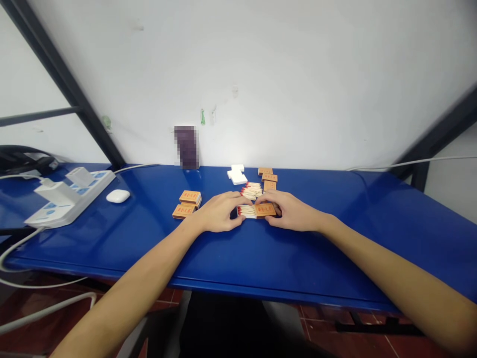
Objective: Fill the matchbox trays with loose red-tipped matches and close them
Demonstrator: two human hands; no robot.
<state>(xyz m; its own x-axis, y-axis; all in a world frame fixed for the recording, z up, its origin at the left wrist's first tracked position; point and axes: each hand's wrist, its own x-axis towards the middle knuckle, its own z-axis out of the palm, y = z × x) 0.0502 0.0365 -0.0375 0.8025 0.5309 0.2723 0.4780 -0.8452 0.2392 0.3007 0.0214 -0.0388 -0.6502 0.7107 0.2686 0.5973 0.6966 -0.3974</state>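
Fingers [237, 200] of the left hand [219, 214] and of the right hand [294, 213] pinch a half-open matchbox [258, 211] from either end, near the middle of a glossy blue tabletop [335, 238]. The left hand grips the end where red-tipped matches show, the right hand the orange sleeve. Whether the box rests on the surface or is held just above it cannot be told.

Just behind the box, toward the far edge, lies a loose heap of matches [252, 190]. A row of closed orange matchboxes [269, 178] sits beside the heap, and a few white box-like pieces [237, 174] lie nearer the wall. A small stack of matchboxes [188, 201] sits just beyond the left hand, toward the left edge.

Near the left edge stand a white power strip [69, 199] with chargers plugged in and a white oval case [118, 196]. Cables [22, 243] trail off the near left corner.

A bare white wall [298, 74] rises from the far edge, crossed by dark slanted frame bars [63, 79] at both sides. A dark object [186, 147] standing at the wall is blurred beyond recognition. Red floor tiles [372, 343] show under the near edge. Print on the box labels is too small to read, and both forearms are cut off at the bottom of the picture.
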